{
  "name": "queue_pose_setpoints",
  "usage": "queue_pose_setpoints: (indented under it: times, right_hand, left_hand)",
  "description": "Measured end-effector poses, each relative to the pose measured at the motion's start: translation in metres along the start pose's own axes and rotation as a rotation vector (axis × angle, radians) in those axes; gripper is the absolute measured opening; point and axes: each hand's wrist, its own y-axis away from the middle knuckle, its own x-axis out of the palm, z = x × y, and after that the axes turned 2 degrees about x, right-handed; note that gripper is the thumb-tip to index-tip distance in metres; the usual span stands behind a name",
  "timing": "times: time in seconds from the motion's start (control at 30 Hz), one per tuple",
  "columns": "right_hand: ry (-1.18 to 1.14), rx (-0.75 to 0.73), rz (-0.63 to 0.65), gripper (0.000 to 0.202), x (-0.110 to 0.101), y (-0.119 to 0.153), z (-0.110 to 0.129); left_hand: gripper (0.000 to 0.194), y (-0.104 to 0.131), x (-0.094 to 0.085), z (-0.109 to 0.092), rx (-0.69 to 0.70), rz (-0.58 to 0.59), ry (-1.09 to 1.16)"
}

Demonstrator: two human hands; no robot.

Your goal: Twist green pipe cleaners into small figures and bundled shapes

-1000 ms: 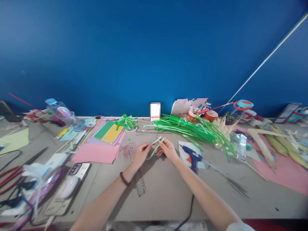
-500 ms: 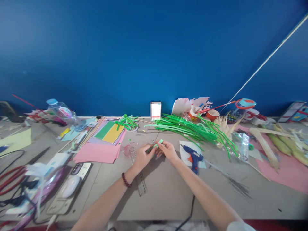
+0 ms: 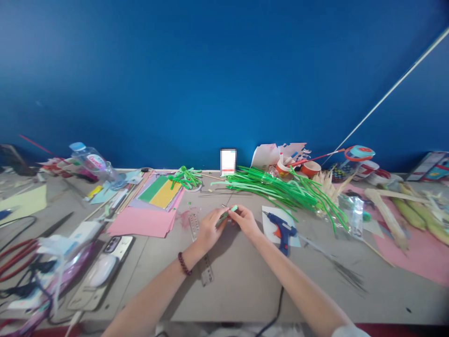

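Near the middle of the table, my left hand [image 3: 211, 228] and my right hand [image 3: 245, 222] meet with fingers closed around a small light green strip [image 3: 233, 208]. The strip's far end shows between the fingertips, and the rest is partly hidden by them. A thin grey tip pokes out beyond my left fingers; what it belongs to cannot be made out. Under my left wrist lies a clear ruler [image 3: 206, 271]. A blue glue gun [image 3: 283, 229] rests on white paper to the right of my right hand.
Green pipe cleaners [image 3: 280, 187] spread behind my hands, with a smaller green bundle [image 3: 187, 178] to their left. Pink paper [image 3: 142, 222] and a phone [image 3: 91, 295] lie left. A small screen [image 3: 228, 162] stands against the wall. Thin wires [image 3: 347, 274] and corn husks [image 3: 391, 220] are right.
The green strip has turned a little between my fingers, and my left fingers have straightened slightly over it. Both hands stay in about the same place.
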Motion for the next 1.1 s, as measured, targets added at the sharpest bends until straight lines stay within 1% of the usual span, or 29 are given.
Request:
queue_pose_setpoints:
  times: [0.2, 0.4, 0.6, 0.73, 0.83, 0.93, 1.1]
  right_hand:
    - [-0.034, -0.022, -0.023, 0.033, 0.001, -0.001, -0.001]
    - [-0.147, -0.059, -0.062, 0.034, -0.004, -0.006, -0.001]
    - [-0.116, -0.041, -0.078, 0.03, 0.0, -0.003, -0.003]
    - [-0.086, -0.036, -0.077, 0.028, 0.004, 0.001, -0.004]
    - [-0.075, -0.063, -0.093, 0.027, 0.005, 0.002, -0.003]
    - [-0.111, -0.077, -0.115, 0.029, 0.006, 0.003, -0.002]
    - [-0.186, -0.006, -0.113, 0.029, 0.01, 0.004, -0.003]
  left_hand:
    - [0.024, -0.003, -0.003, 0.001, 0.021, -0.027, -0.014]
    - [0.022, -0.003, -0.004, 0.011, 0.056, -0.051, -0.132]
    - [0.023, -0.002, -0.004, 0.009, 0.17, -0.09, -0.251]
    - [0.019, -0.002, -0.003, 0.009, 0.272, -0.12, -0.319]
    - [0.016, -0.002, -0.003, 0.011, 0.335, -0.155, -0.357]
    - [0.015, -0.003, -0.003, 0.01, 0.36, -0.181, -0.376]
    - [0.015, -0.004, -0.004, 0.008, 0.384, -0.213, -0.408]
